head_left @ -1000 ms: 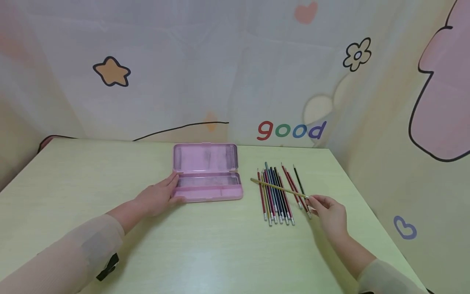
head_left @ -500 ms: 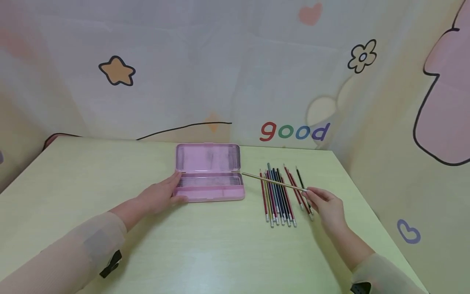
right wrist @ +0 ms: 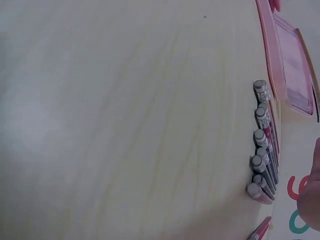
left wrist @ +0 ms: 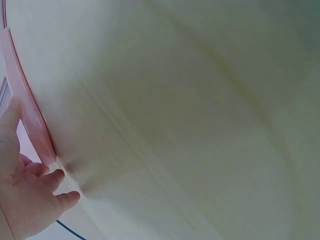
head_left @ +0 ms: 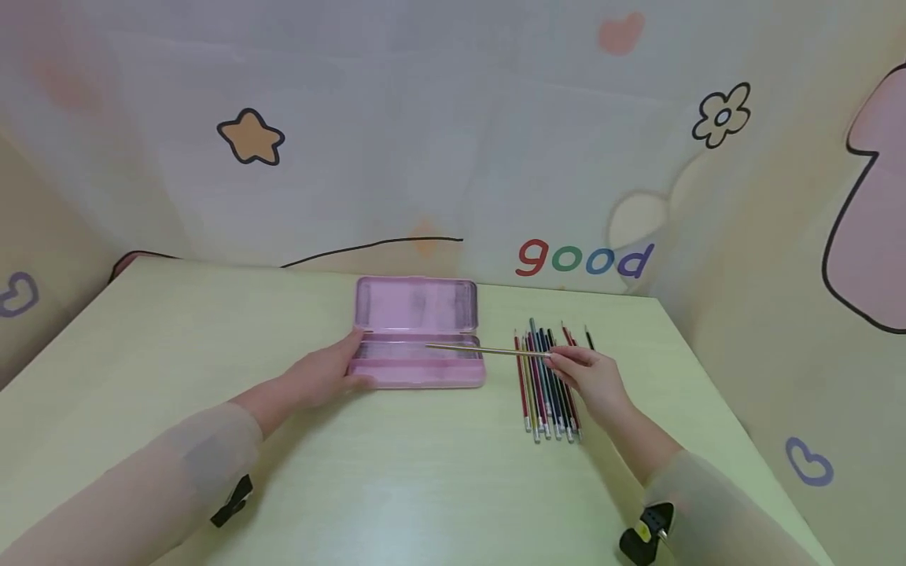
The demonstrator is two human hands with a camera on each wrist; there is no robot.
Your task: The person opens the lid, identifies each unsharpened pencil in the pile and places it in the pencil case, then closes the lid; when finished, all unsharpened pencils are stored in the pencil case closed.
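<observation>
A pink pencil case lies on the table with its lid raised open at the back. My left hand rests against its left end, thumb by the front edge; in the left wrist view, that hand's fingers are fairly extended beside the case. Between thumb and fingertips, my right hand pinches a gold pencil near its eraser end. The pencil is nearly level, its far end above the case's tray. Below the right hand lie several pencils side by side, erasers toward me; the hand partly hides them.
A few separate pencils, including a dark one, lie to the right of the pile, mostly hidden by the right hand. A printed cloth backdrop rises behind the table and along its sides.
My right hand has moved left with the gold pencil, from above the pile until the pencil's far end is over the case. The left hand stays at the case. The head view has shifted slightly.
</observation>
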